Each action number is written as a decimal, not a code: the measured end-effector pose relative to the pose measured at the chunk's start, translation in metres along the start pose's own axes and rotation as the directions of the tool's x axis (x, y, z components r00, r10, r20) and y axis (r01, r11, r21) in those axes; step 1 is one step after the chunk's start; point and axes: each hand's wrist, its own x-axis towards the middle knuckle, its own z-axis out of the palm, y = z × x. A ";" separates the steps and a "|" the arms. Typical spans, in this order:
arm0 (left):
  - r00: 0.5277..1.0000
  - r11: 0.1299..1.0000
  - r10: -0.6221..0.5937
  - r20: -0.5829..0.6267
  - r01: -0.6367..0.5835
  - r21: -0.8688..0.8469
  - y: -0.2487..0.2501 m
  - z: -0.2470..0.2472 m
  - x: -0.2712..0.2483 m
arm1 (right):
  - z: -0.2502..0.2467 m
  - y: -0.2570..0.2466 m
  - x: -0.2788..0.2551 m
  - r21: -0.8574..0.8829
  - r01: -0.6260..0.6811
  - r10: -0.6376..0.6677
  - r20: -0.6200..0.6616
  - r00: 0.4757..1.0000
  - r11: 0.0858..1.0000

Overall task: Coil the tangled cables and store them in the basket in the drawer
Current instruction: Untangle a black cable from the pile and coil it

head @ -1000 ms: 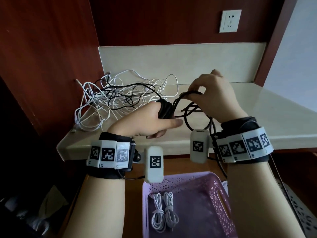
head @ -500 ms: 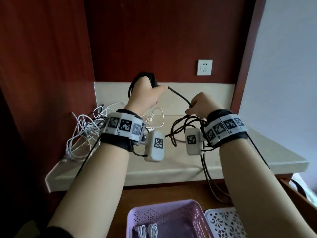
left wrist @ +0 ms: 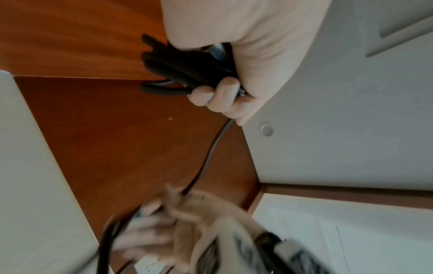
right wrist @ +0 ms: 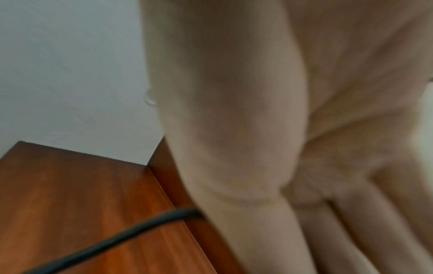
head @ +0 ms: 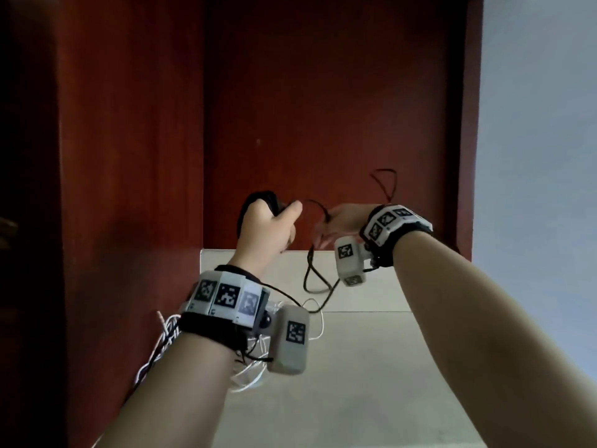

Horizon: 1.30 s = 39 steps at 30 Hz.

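My left hand [head: 269, 227] is raised in front of the red-brown wooden panel and grips a coil of black cable [left wrist: 185, 68] in its fist. From the coil a strand of the black cable [left wrist: 211, 153] runs to my right hand [head: 334, 221], which is motion-blurred. That hand seems to pinch the strand at the thumb, with its other fingers [right wrist: 351, 231] loosely extended. A slack loop of the black cable [head: 315, 282] hangs under the right hand, and a thin loop stands above its wrist. The basket and drawer are out of view.
Tangled white cables [head: 164, 337] lie on the pale counter [head: 371, 367] behind my left forearm. Wooden panels close in the back and left, and a pale wall [head: 533, 156] stands on the right. A wall socket [left wrist: 150, 267] shows low in the left wrist view.
Both hands have risen well above the counter and the head view has tilted up, so the basket has left the frame. The right hand has moved closer to the left hand's coil.
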 end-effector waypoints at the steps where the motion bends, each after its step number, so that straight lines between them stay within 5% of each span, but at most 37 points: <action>1: 0.999 0.999 -0.044 -0.018 0.045 0.015 -0.003 -0.006 0.003 | 0.011 0.005 -0.001 0.080 -0.052 0.038 0.172 0.984 0.995; 3: 0.984 0.985 -0.171 -0.050 0.172 0.015 -0.015 -0.010 0.007 | 0.031 0.019 0.003 0.029 -0.101 0.089 0.271 0.958 0.994; 8: 0.907 0.913 -0.402 -0.121 0.408 0.024 -0.056 -0.002 -0.001 | 0.060 0.058 0.011 -0.261 -0.242 0.247 -0.017 0.969 0.934; 12: 0.849 0.839 -0.498 -0.176 0.523 0.149 -0.091 -0.001 -0.005 | 0.056 0.091 -0.004 -0.472 -0.299 0.307 -0.063 0.950 0.829; 21: 0.896 0.818 -0.409 -0.170 0.443 0.365 -0.095 0.016 -0.009 | 0.051 0.125 -0.020 -0.402 -0.257 0.245 -0.082 0.966 0.879; 25: 0.908 0.849 -0.364 -0.207 0.415 0.326 -0.090 0.018 -0.002 | 0.060 0.134 -0.022 -0.312 -0.259 0.176 -0.272 0.946 0.914; 27: 0.913 0.870 -0.356 -0.202 0.402 0.286 -0.090 0.021 -0.002 | 0.062 0.137 -0.021 -0.336 -0.352 0.197 -0.419 0.886 0.874; 29: 0.918 0.887 -0.357 -0.172 0.391 0.247 -0.089 0.028 -0.006 | 0.067 0.139 -0.024 -0.249 -0.501 0.296 -0.566 0.770 0.829; 32: 0.922 0.894 -0.356 -0.150 0.383 0.234 -0.092 0.041 -0.012 | 0.076 0.147 -0.025 0.222 -0.660 0.643 -0.576 0.505 0.718; 33: 0.921 0.894 -0.357 -0.153 0.385 0.230 -0.093 0.042 -0.013 | 0.078 0.150 -0.024 0.350 -0.654 0.721 -0.513 0.466 0.671; 36: 0.933 0.910 -0.328 -0.149 0.355 0.216 -0.094 0.041 -0.012 | 0.082 0.163 -0.020 0.536 -0.523 0.737 -0.344 0.581 0.663; 39: 0.951 0.934 -0.265 -0.159 0.294 0.202 -0.092 0.036 -0.008 | 0.072 0.169 -0.024 0.461 -0.481 0.657 -0.388 0.647 0.746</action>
